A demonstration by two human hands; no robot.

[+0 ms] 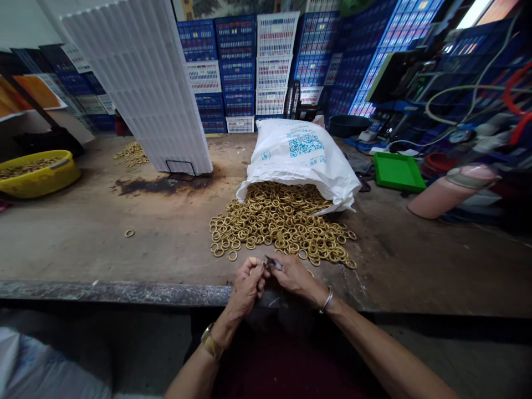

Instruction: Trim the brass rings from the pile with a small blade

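Observation:
My left hand (248, 282) is closed in a pinch on a brass ring, which the fingers mostly hide. Close against it, my right hand (293, 272) grips a small metal hand tool (273, 262); its tip meets the ring at the left fingertips, and its exact kind is too small to tell. Both hands are over the table's front edge. Just beyond them spreads a heap of brass rings (276, 224), spilling from the mouth of a white woven sack (291, 152) lying on its side.
One loose ring (129, 233) lies at left on the wooden table (75, 238). A yellow basin (41, 176), a tall white ribbed panel (145, 83) and a small ring pile (132, 155) stand beyond. At right are a green tray (399, 172) and a pink bottle (451, 191). Stacked crates (235, 72) line the back.

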